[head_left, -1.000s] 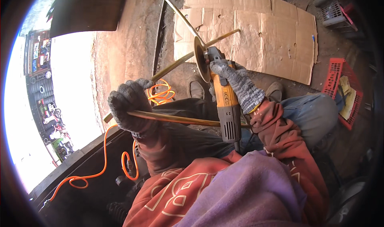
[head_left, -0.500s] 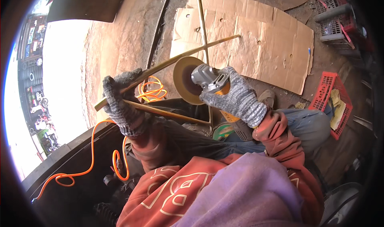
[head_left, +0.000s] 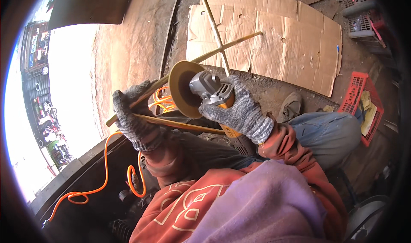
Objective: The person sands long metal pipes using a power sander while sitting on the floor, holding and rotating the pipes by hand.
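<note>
A yellow-and-grey angle grinder (head_left: 231, 130) is gripped in my gloved right hand (head_left: 239, 112), fingers wrapped round its body behind the grey gear head. Its wide tan disc (head_left: 182, 91) faces left and overlaps the metal frame in view; I cannot tell whether they touch. My gloved left hand (head_left: 132, 110) closes round the frame's near corner. This frame (head_left: 207, 55) is made of thin brass-coloured bars. One bar slants up to the right and crosses another over the cardboard, while a lower bar runs right from my left hand.
Flattened cardboard (head_left: 274, 41) covers the ground ahead. A red plastic crate (head_left: 353, 88) with yellowish pieces in it lies tilted at the right, below grey crates (head_left: 358, 23). An orange hose (head_left: 102, 178) coils at the left. My shoe (head_left: 291, 107) rests near the cardboard.
The grinder and my right hand have moved left and slightly down, bringing the disc closer to my left hand. My left hand still holds the frame.
</note>
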The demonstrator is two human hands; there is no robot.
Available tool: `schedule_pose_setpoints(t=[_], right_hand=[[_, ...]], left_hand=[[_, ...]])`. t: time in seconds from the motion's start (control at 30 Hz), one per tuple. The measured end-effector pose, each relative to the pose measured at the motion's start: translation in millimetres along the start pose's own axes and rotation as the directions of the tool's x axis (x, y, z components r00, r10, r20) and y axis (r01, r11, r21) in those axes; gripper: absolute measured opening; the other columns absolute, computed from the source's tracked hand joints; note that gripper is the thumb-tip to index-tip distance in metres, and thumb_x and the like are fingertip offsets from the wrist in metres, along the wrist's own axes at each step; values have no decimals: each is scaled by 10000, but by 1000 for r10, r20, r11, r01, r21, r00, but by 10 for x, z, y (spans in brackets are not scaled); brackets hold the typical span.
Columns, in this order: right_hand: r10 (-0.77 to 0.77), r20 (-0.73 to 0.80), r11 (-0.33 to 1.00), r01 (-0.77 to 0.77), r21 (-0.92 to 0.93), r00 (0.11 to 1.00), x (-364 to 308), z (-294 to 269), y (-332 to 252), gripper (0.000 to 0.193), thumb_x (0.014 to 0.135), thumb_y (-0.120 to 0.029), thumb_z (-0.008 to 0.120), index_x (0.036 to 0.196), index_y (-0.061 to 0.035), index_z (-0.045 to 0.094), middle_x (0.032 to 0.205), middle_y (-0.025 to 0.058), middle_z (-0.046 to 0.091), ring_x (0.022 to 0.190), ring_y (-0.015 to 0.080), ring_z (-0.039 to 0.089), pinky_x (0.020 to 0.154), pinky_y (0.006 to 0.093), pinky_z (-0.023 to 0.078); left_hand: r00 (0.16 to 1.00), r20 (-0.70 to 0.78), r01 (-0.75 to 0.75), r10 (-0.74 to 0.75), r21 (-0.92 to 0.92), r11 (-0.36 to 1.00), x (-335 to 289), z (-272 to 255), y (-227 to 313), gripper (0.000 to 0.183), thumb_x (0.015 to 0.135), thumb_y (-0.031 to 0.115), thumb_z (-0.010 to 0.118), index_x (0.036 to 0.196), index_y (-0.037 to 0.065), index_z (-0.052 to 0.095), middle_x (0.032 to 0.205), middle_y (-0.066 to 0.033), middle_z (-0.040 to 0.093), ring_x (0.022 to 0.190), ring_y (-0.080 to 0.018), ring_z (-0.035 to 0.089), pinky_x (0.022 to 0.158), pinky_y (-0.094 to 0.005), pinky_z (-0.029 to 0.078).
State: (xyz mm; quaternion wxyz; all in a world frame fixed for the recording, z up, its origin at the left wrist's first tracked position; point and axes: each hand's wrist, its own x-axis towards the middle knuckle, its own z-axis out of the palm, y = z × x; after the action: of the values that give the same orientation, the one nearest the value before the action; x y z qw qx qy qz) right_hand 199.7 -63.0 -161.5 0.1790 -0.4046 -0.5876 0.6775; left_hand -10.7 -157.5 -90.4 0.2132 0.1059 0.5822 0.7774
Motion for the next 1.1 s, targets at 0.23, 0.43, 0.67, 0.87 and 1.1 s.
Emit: schedule_pose_setpoints(t=[0.23, 0.43, 0.67, 0.87, 1.1], right_hand=[[362, 24, 924, -362, 122, 932, 293, -379, 90, 686, 642, -320, 903, 1123, -13, 522, 1006, 112, 662, 914, 165, 638, 826, 319, 523], [-11, 70, 991, 1, 132, 998, 49, -73, -2, 796, 645, -302, 904, 1245, -7, 473, 1080, 113, 636, 984, 184, 622, 863, 325, 512], [139, -18, 976, -134, 173, 990, 45, -856, -207, 546, 671, -261, 895, 1032, -45, 546, 867, 52, 651, 713, 115, 620, 633, 291, 536], [-42, -202, 999, 41, -9, 979, -348, -1578, -319, 559, 693, -210, 872, 1091, -26, 526, 959, 91, 653, 817, 141, 644, 719, 296, 550], [-170, -224, 985, 158, -72, 960, -697, -1567, -585, 501, 729, -159, 843, 1087, -37, 516, 1001, 92, 653, 881, 156, 653, 758, 296, 549]], left_hand=[[998, -34, -51, 52, 43, 998, -56, 95, -34, 371, 940, 320, 583, 857, -37, 635, 815, -226, 678, 807, -359, 678, 871, -491, 536], [999, -20, -35, 36, 19, 999, -68, 63, 3, 372, 943, 318, 583, 856, -41, 636, 821, -236, 680, 804, -353, 680, 856, -478, 545], [968, 218, -160, 120, 173, 972, 424, 615, 151, 365, 957, 302, 593, 850, -39, 665, 783, -203, 691, 728, -312, 703, 668, -426, 611], [810, 584, -389, 60, 457, 800, 601, 1810, 823, 415, 932, 390, 614, 899, -15, 695, 750, -126, 690, 541, -177, 629, 461, -279, 522], [600, 796, -601, -74, 510, 616, 455, 2869, 1022, 509, 956, 420, 550, 726, -12, 690, 659, -102, 678, 459, -208, 610, 382, -318, 498]])
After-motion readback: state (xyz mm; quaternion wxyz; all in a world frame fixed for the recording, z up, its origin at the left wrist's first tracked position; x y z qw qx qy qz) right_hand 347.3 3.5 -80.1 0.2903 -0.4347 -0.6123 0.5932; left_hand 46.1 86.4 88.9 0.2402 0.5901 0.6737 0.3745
